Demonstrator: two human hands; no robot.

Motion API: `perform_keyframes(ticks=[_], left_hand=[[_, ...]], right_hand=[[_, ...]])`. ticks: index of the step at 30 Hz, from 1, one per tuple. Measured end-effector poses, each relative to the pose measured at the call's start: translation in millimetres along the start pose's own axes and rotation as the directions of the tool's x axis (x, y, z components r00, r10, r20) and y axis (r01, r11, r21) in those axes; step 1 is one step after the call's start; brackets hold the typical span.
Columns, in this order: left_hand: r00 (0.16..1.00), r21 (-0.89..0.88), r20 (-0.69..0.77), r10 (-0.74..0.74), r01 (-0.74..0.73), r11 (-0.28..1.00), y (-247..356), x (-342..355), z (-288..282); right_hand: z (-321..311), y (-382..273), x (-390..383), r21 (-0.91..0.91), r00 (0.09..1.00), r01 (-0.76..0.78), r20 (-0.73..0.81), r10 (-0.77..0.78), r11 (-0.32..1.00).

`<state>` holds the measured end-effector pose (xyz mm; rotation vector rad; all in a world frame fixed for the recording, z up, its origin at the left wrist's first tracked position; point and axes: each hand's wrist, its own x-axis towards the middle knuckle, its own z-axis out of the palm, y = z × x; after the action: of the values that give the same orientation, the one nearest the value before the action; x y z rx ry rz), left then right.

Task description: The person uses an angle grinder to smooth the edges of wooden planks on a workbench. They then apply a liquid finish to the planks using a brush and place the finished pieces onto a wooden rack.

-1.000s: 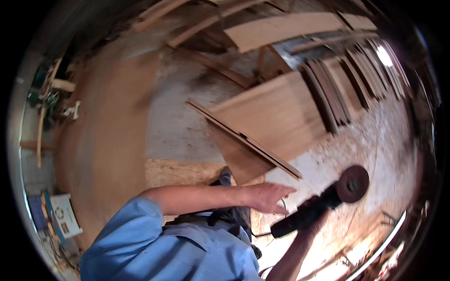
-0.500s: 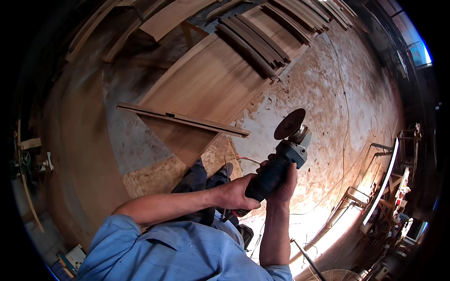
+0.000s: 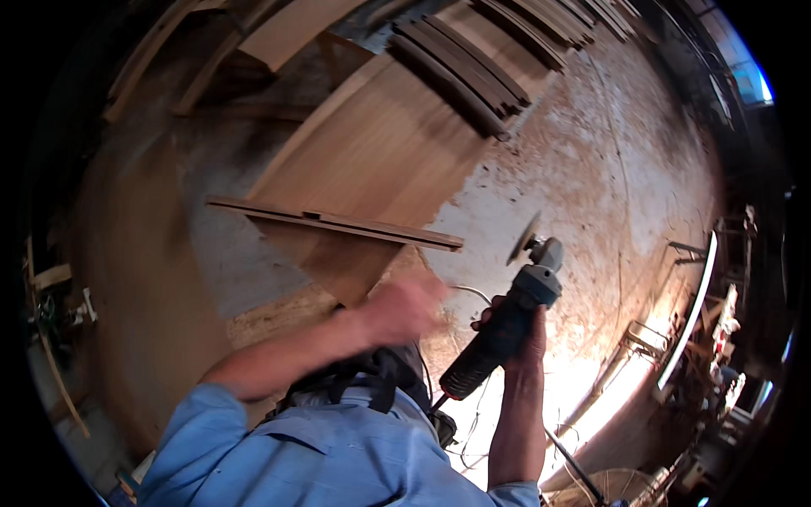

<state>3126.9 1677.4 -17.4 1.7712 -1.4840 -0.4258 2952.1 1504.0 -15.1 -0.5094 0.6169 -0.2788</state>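
Observation:
My right hand (image 3: 522, 329) grips the dark teal angle grinder (image 3: 507, 325) round its body, with its disc (image 3: 524, 239) raised at the upper end and seen nearly edge-on. Its cord runs down from the lower end. My left hand (image 3: 405, 300) is smeared by motion just left of the grinder, apart from it, so its fingers cannot be made out. Beyond my hands a long wooden panel (image 3: 355, 152) lies on the floor, with a narrow grooved strip (image 3: 380, 230) across its near end.
Dark curved boards (image 3: 456, 76) are stacked on the panel's far part. Pale planks (image 3: 291, 34) lie at the top left, a plywood sheet (image 3: 144, 270) at the left. Cords snake over the stained floor (image 3: 591, 194). Assorted timber and clutter (image 3: 722, 338) line the right side.
My view has swung right since a second ago. My left hand was on the grinder half a second ago and has since moved up and away from it. The disc has turned more edge-on.

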Motion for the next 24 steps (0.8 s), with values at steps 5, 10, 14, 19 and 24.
perform_keyframes(ticks=[5,10,14,19,24], left_hand=[[0.949,0.455,-0.257,-0.182,0.285,0.844,-90.2,-29.1,-55.6],[0.978,0.556,-0.112,-0.177,0.209,0.804,-120.8,-41.6,-62.1],[0.98,0.572,-0.126,-0.154,0.199,0.796,-125.9,-43.2,-57.8],[0.978,0.578,-0.1,-0.181,0.205,0.79,-127.5,-44.2,-59.2],[0.978,0.562,-0.099,-0.182,0.206,0.801,-126.0,-43.3,-59.9]], right_hand=[[15.7,-14.5,-14.4,-0.54,0.945,-0.172,-0.326,-0.017,0.824],[39.6,-8.9,-9.5,-0.801,0.907,-0.297,-0.407,-0.109,0.519],[47.8,-5.5,-6.9,-0.852,0.912,-0.309,-0.392,-0.124,0.422],[50.4,-2.6,-1.0,-0.871,0.911,-0.316,-0.39,-0.137,0.376],[52.9,-1.1,4.0,-0.896,0.919,-0.305,-0.366,-0.15,0.322]])
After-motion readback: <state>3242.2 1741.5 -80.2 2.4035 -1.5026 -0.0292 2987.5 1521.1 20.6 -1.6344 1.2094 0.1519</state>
